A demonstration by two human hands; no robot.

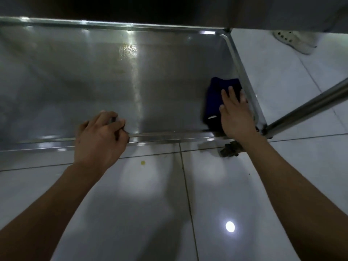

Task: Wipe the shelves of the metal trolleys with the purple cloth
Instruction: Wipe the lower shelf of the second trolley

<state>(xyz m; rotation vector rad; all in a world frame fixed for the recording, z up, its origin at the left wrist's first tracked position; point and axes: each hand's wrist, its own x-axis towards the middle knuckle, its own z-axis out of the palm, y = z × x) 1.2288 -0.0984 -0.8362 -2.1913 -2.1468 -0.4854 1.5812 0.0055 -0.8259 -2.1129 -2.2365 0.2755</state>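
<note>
Low trolley shelf, wipe underway at its right end.

Left hand curled over near shelf rim, bracing. Right hand flat, fingers straight, pressing purple cloth into the right corner. Cloth soft, limp, likely bunches; palm pressure best. Farther: yellowish stain.

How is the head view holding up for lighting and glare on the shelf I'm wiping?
Head view: dim overall, the top of the frame nearly black; a glare streak runs down the shelf centre, with bright glints along its rims; a lamp reflection glares on the floor tiles; the purple cloth under the right hand reads almost black; straight rims bow from wide-angle distortion.
</note>
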